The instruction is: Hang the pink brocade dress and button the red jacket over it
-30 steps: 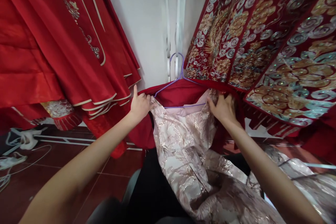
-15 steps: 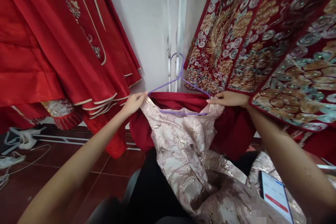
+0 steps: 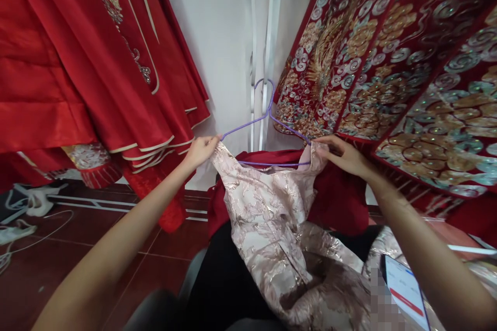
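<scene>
A purple wire hanger (image 3: 267,129) is held up in front of me with a pale pink brocade dress (image 3: 272,222) draped from it. My left hand (image 3: 201,150) pinches the dress's left shoulder at the hanger's left end. At the hanger's right end, my right hand (image 3: 344,154) grips the dress's right shoulder. A plain red garment (image 3: 341,196) hangs just behind the pink dress. The dress's skirt trails down over my lap.
Red robes with cream trim (image 3: 97,62) hang at the left. An embroidered red garment (image 3: 388,57) hangs at the right. A white wall with metal rails (image 3: 264,36) is straight ahead. A phone (image 3: 404,289) lies at lower right. Cables and shoes (image 3: 23,217) litter the tiled floor at left.
Both hands have lifted the pink dress's shoulders up to the ends of the hanger. The red garment behind has dropped lower. The phone has come into view.
</scene>
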### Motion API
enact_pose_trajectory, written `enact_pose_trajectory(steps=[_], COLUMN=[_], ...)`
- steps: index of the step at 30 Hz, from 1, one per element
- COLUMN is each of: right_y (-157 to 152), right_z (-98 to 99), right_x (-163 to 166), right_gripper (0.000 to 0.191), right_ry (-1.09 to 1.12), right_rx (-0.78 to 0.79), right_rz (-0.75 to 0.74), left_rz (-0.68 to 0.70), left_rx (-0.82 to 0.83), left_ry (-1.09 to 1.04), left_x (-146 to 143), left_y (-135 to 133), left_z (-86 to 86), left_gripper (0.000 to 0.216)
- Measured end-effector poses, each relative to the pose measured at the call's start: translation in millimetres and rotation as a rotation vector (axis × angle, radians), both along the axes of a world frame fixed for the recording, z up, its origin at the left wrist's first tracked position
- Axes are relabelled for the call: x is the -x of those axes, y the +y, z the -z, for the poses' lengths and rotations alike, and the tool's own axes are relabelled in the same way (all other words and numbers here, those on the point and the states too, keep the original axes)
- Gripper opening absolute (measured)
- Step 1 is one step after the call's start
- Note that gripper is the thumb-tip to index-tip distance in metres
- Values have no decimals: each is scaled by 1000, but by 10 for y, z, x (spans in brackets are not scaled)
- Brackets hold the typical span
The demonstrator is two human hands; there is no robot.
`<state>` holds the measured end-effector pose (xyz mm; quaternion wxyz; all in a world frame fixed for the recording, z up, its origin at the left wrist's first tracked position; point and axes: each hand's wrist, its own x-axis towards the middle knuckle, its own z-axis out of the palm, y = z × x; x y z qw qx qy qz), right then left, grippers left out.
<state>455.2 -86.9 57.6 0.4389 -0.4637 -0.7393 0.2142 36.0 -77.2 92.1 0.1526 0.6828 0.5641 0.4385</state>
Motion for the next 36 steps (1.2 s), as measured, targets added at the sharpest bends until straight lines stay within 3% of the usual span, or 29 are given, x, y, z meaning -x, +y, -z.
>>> enact_pose_trajectory(steps=[4,8,13,16,20,25,29,33,36], right_y=[-121,-130,-76,-37,-15,-63,-213,-464,-641], right_z=[128,289,168,90,152,445,808,1109,1163], right_x=[37,14,112,149,77,41,117,210,299], right_gripper=[47,53,39,32,30,35,36,26,23], right_ry=[-59,46,3,18,221,577,824,805,759], right_rx=[-121,-101,-245,-223,-172,-91,50,200,174], right_rz=[94,195,235,219,234,391,530,411,376], left_rz=[-16,-15,75,160,147,27,-18,27,98], left_rx=[-8,15,-71,-100,-122,-175,-68,35,114], left_ry=[46,42,-80,-179,-242,-295,-400,-532,-694], left_x=[-26,-11,38,100,207,340,381,275,134], left_y=[-3,31,70,44,-16,-126,-252,-342,-339], left_z=[34,112,215,264,333,561,883,1088,1060], left_gripper=[46,46,41,33,35,29,27,29,35])
